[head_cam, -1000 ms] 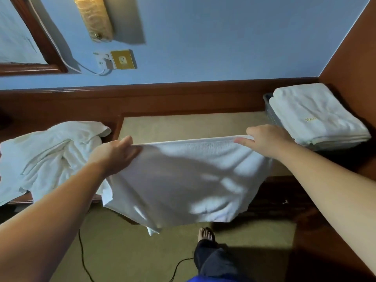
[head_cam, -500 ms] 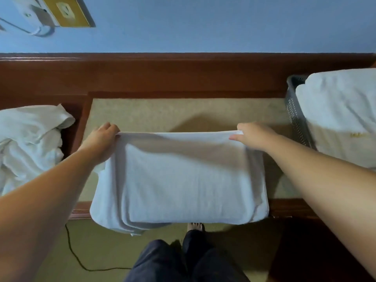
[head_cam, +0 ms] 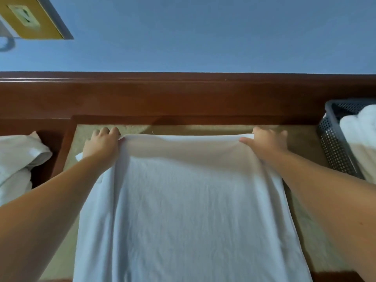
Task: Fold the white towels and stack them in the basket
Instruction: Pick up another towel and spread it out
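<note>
Up at the far edge, the left hand (head_cam: 101, 143) and the right hand (head_cam: 267, 141) each pinch a far corner of the white terry towel (head_cam: 189, 204), fingers curled over the hem, both forearms stretched forward. That towel lies spread flat on the beige padded bench top (head_cam: 305, 139). Folded white towels (head_cam: 361, 139) sit in the grey perforated plastic basket (head_cam: 333, 147) at right; no writing is legible.

A white towel (head_cam: 189, 210) is lying spread on a beige padded surface (head_cam: 301, 139). The left hand (head_cam: 101, 144) and right hand (head_cam: 266, 143) are gripping its far corners. A grey basket (head_cam: 333, 147) holding folded towels (head_cam: 364, 143) is sitting at right, unfolded towels (head_cam: 18, 159) at left
</note>
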